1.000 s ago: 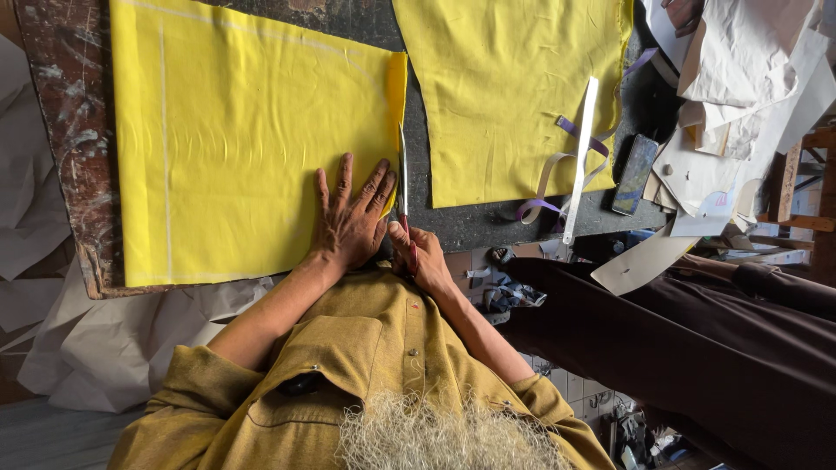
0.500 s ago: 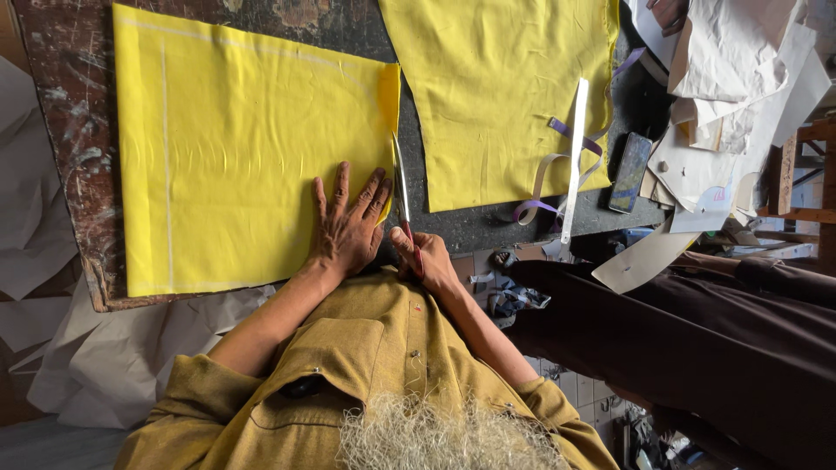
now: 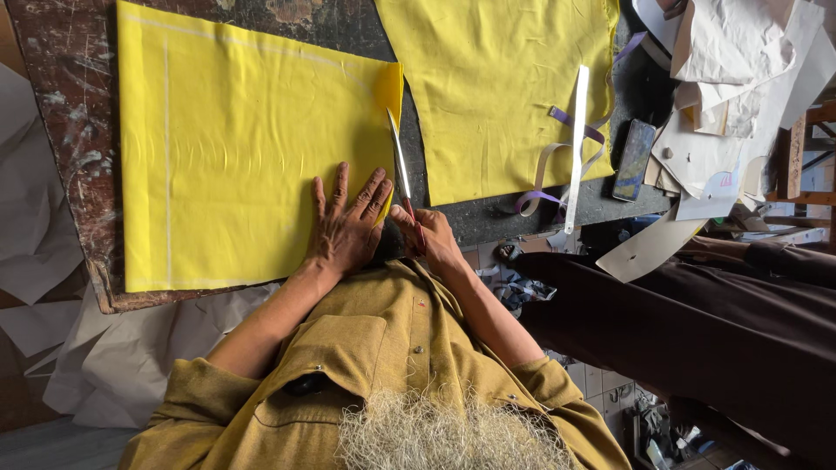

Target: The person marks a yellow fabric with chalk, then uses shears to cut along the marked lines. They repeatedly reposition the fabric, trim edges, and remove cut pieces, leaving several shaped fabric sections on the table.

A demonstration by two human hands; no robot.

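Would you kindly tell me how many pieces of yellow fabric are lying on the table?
2: one yellow piece under the left hand, the other yellow piece beyond the scissors, beside the ruler.

**Yellow on a dark, worn table**

The cloth point(image 3: 235, 157) under the left hand point(image 3: 344, 231) is bright yellow, crossed by pale chalk-like lines near its edges. A second yellow piece point(image 3: 496, 87) lies beside it, a duller shade. The table point(image 3: 65, 130) is dark, mottled brown and grey. The scissors point(image 3: 402, 174) in the right hand point(image 3: 431, 239) have silvery blades and red handles. A lilac tape point(image 3: 557, 157) curls by a white ruler point(image 3: 576, 148). The sleeves are mustard.
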